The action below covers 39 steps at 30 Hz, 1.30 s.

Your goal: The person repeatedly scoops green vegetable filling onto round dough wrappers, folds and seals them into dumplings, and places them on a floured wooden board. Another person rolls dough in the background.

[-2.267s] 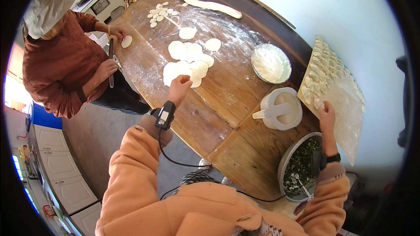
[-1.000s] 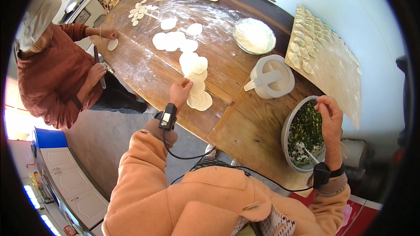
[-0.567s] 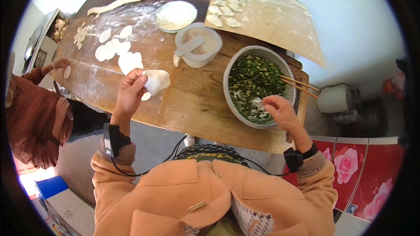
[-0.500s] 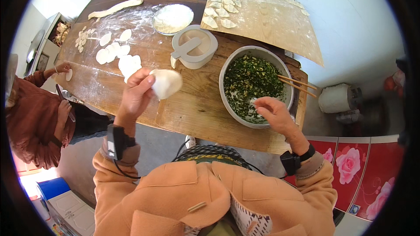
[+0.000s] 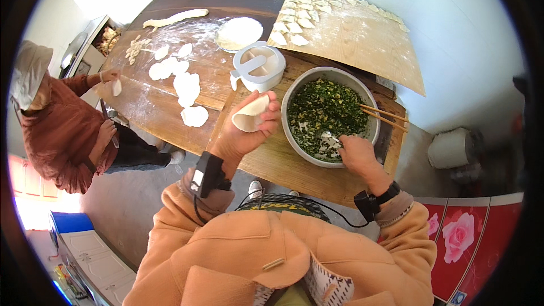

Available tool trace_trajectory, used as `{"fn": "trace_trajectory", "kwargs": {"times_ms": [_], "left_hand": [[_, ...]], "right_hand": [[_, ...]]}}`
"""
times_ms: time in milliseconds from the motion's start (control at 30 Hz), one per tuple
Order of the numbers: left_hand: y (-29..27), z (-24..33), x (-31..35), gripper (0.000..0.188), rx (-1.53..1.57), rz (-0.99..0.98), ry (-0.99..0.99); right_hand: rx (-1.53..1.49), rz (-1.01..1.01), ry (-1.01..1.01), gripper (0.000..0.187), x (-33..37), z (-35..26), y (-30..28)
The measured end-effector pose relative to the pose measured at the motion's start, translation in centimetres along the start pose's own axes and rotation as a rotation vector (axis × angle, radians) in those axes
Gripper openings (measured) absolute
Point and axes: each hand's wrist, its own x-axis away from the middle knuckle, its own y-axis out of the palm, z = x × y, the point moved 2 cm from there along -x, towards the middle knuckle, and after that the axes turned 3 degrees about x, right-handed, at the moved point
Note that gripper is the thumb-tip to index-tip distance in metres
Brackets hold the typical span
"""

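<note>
My left hand [image 5: 242, 139] cups a round dough wrapper [image 5: 249, 115], which curves up at its edges in the palm beside the bowl. My right hand [image 5: 361, 155] grips a metal spoon [image 5: 328, 137], whose head sits in the chopped green filling [image 5: 326, 102]. That filling lies in a large grey-white bowl [image 5: 289, 131] at the table's right end. A pair of wooden chopsticks [image 5: 388, 116] rests over the bowl's right rim. Left of my left hand, several flat wrappers [image 5: 187, 88] lie on the wooden table [image 5: 175, 130], the nearest one [image 5: 194, 116] by itself.
A floured board [image 5: 362, 45] with rows of folded dumplings [image 5: 306, 8] stands at the back right. A lidded container [image 5: 259, 68], a flour bowl [image 5: 240, 33], a dough roll [image 5: 175, 17] and small dough pieces [image 5: 137, 49] share the table. Another person [image 5: 65, 124] stands at left, holding a wrapper.
My left hand has moved right toward the bowl, its wrapper now laid in the palm instead of pinched at the edge. My right hand now holds the spoon. The view has shifted.
</note>
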Motion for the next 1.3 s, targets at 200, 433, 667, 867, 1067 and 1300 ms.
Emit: {"fn": "trace_trajectory", "kwargs": {"times_ms": [200, 433, 667, 867, 1067, 1300], "left_hand": [[-0.8, -1.1, 0.4, 0.054, -0.074, -0.063, -0.029], [-0.8, -1.4, -0.1, 0.061, -0.040, -0.053, -0.080], [-0.7, -2.5, -0.9, 0.069, -0.080, 0.069, -0.005], [-1.8, -1.8, 0.9, 0.066, -0.146, 0.038, -0.073], [-1.6, 0.2, 2.9, 0.056, -0.274, 0.149, 0.275], [-1.2, 2.2, 6.3, 0.033, -0.558, 0.426, 0.508]], "right_hand": [[-0.018, 0.033, -0.064, 0.015, -0.6, 0.7, 0.4], [-0.261, 0.440, -0.262, 0.032, 0.4, -3.8, -5.1], [-0.434, 0.747, -0.748, 0.026, -1.3, -12.7, -11.3], [-0.518, 0.423, -0.779, 0.011, -4.8, -13.8, -11.7], [-1.408, -0.422, -0.193, 0.018, -8.9, -13.6, -10.3], [-1.453, -0.420, -0.283, 0.029, -9.4, -16.6, -8.8]]}}
